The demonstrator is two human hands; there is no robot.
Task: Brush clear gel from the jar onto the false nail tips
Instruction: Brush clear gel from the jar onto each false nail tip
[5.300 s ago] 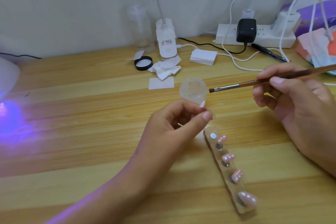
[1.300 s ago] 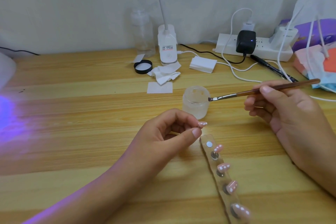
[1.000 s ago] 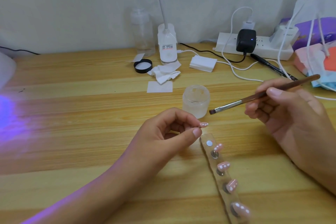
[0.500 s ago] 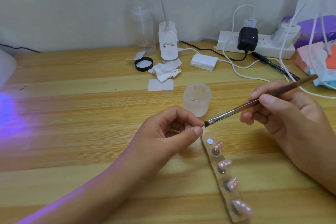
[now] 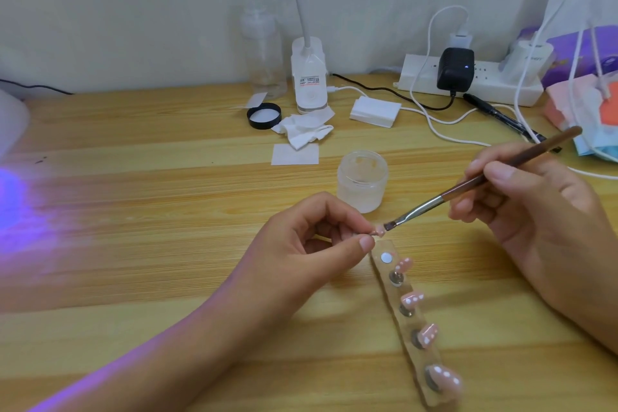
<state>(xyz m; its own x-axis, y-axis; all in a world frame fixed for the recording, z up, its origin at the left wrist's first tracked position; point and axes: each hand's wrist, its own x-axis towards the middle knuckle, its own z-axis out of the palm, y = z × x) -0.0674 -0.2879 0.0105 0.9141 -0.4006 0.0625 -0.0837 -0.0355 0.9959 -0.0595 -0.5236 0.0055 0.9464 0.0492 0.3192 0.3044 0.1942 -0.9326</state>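
Softly and evenly lit, fairly bright, without harsh glare on the wooden table [image 5: 133,211]. Tinted violet at the left edge, strongest beside the white rounded object [image 5: 10,120], fading across the boards and catching the underside of the left forearm [image 5: 167,354]. Only faint, diffuse shadows under the left hand [image 5: 311,254] and the right hand [image 5: 535,211]. Small white highlights on the nail tips [image 5: 413,299] along the strip [image 5: 406,324]. Slightly soft overall, blurriest in the lower right corner around the nearest tip. Bowed by the wide lens toward the borders, visibly at the tilted power strip [image 5: 418,77].
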